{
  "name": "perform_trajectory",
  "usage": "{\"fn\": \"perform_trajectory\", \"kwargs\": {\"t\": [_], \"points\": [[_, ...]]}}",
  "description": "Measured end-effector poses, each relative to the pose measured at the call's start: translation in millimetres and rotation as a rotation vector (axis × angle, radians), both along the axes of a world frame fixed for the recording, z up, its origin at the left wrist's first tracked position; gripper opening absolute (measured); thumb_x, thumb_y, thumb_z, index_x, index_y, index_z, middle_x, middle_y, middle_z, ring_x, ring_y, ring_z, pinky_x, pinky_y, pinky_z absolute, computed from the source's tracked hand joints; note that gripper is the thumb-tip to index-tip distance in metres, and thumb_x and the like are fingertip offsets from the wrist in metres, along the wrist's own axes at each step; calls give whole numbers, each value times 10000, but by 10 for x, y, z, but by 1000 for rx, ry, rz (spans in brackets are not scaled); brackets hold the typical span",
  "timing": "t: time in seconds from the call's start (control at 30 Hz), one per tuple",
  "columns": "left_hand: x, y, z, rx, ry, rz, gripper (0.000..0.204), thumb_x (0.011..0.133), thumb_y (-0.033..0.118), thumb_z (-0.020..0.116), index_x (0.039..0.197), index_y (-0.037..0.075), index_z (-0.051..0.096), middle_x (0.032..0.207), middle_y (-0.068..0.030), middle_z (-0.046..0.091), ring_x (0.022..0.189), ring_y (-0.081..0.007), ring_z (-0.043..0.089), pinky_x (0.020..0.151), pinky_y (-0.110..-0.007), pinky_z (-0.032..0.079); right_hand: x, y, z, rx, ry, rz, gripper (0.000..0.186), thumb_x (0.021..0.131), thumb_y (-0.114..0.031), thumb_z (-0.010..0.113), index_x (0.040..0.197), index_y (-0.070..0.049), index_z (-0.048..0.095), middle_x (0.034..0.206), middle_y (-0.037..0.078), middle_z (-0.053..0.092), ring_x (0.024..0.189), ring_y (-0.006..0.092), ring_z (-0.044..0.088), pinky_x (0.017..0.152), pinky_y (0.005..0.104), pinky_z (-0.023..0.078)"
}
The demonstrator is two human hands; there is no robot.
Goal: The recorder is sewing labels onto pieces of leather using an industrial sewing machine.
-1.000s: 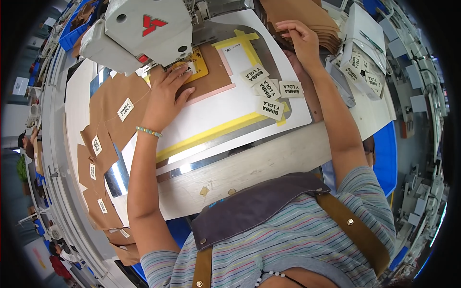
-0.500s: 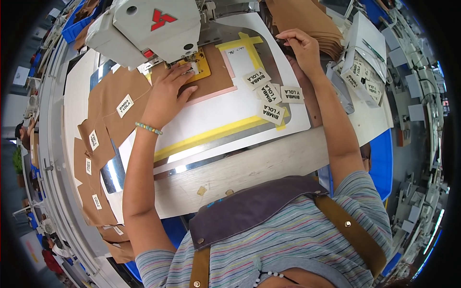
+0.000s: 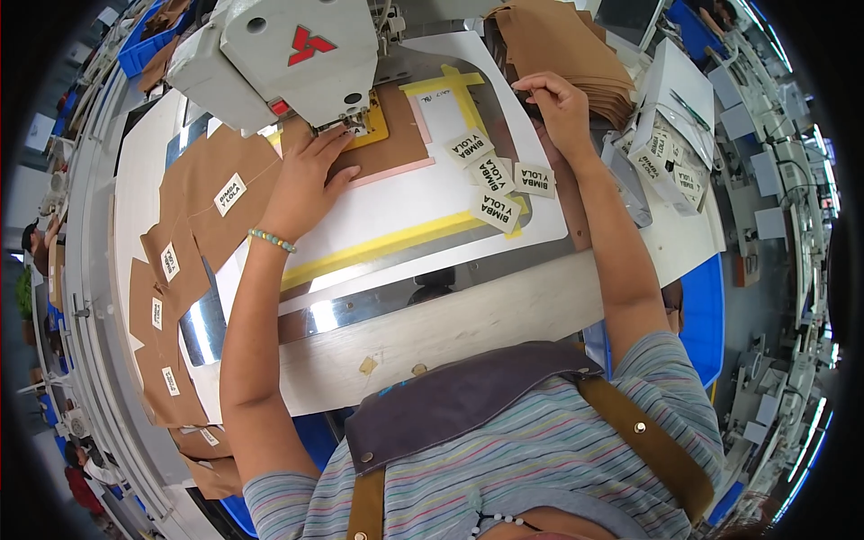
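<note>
The brown panel [image 3: 396, 151] lies flat beneath the grey-white head of the sewing machine [image 3: 297, 54], on a white sheet [image 3: 355, 216], with pink strips [image 3: 396, 172] running along its near and right edges. A yellow plate [image 3: 380, 121] sits on top of it, right under the needle area. From where I stand, the person's left hand [image 3: 310, 175] is palm down over the left part of the panel, fingers stretched out and thumb spread, the fingertips reaching in beside the yellow plate; a beaded bracelet [image 3: 272, 240] circles that wrist. The right hand [image 3: 560, 112] is well apart from it, lifted with bent fingers close to a stack of brown pieces [image 3: 558, 54]; I can't tell whether anything is pinched there. Between the right forearm and the panel, four pale labels [image 3: 495, 211] with dark lettering lie in a loose cluster, a few overlapping, near the yellow tape [image 3: 396, 241] on the sheet. Farther right, a white box [image 3: 670, 99] holds more such labels. Along the left side of the table [image 3: 504, 306], overlapping brown pieces with labels [image 3: 193, 189] trail down toward the person's elbow.
</note>
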State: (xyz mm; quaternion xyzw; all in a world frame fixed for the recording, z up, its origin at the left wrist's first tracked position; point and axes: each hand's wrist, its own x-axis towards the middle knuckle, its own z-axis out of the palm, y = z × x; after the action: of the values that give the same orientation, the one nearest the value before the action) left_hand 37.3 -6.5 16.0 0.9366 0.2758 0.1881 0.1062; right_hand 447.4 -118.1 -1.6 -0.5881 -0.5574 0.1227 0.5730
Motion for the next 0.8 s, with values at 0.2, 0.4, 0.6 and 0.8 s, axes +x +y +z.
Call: {"fn": "perform_trajectory", "kwargs": {"t": [0.2, 0.4, 0.6, 0.8], "points": [[-151, 59, 0, 63, -51, 5, 456, 974, 208, 762, 1373, 1, 683, 1404, -155, 672, 1286, -374, 587, 1106, -469, 506, 9, 16, -31, 15, -22, -3, 259, 975, 22, 580, 1033, -36, 826, 1044, 13, 800, 813, 82, 674, 692, 243, 557], [-380, 195, 50, -36, -91, 153, 493, 922, 206, 838, 1337, -5, 675, 1387, -146, 641, 1240, -371, 636, 1066, -455, 531, 62, -13, -7, -13, -45, 20, 260, 975, 27, 590, 1045, -40, 831, 1079, 21, 802, 894, 96, 702, 809, 254, 571], [-657, 372, -38, -269, -82, 226, 598, 842, 223, 915, 1353, 27, 676, 1437, -126, 619, 1329, -316, 607, 1142, -423, 485, -341, -166, 556, -135, -118, 276, 329, 1015, -42, 625, 1318, -72, 749, 1243, 79, 779, 1091, 154, 725, 931, 301, 578], [-643, 407, -47, -311, -148, 144, 631, 785, 265, 962, 1323, 60, 706, 1354, -103, 601, 1314, -307, 574, 1099, -427, 504, -819, -180, 610, -207, -627, 356, 498, 1032, -146, 653, 1528, -133, 610, 1471, 135, 652, 1268, 299, 652, 1072, 405, 537]]}}
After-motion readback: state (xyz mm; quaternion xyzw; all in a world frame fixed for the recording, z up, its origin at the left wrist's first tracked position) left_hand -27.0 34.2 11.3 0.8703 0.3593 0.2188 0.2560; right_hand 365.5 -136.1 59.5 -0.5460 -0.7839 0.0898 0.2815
